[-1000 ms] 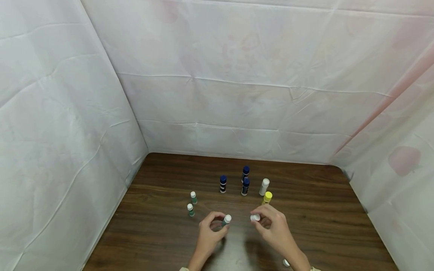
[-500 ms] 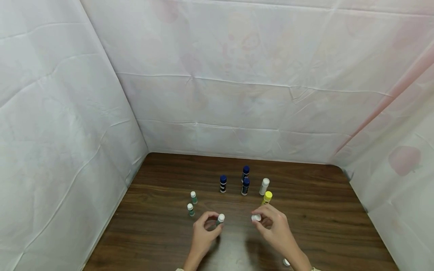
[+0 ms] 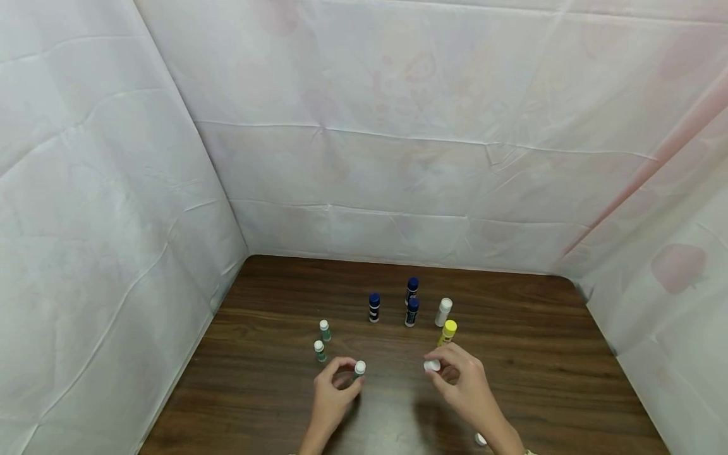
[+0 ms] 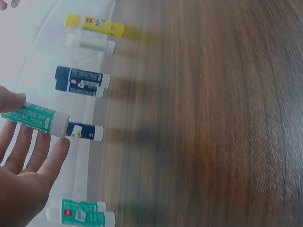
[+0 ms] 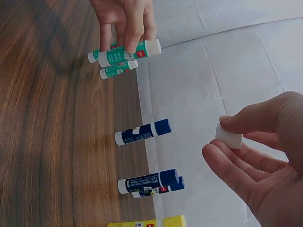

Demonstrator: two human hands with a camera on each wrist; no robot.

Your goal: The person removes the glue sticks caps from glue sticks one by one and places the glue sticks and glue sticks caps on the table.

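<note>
My left hand (image 3: 328, 399) grips a green glue stick (image 4: 35, 118) upright above the table, thumb on one side and fingers on the other. Its top end is whitish; whether that is a cap, I cannot tell. Between thumb and fingers, my right hand (image 3: 467, 384) pinches a small white cap (image 5: 229, 135), held apart from any stick. Left of my left hand stand two green glue sticks (image 3: 320, 351) with white tops. Just beyond my right hand is a yellow glue stick (image 3: 447, 332).
Farther back stand a white glue stick (image 3: 443, 312) and three blue ones, one (image 3: 373, 308) apart from the other pair (image 3: 411, 313). A small white piece (image 3: 480, 439) lies by my right forearm. White cloth (image 3: 364, 164) walls the brown table (image 3: 273, 284) behind and at the sides.
My left hand has moved left with the green glue stick, toward the two standing green ones. My right hand, with the white cap, has barely shifted to the right.
</note>
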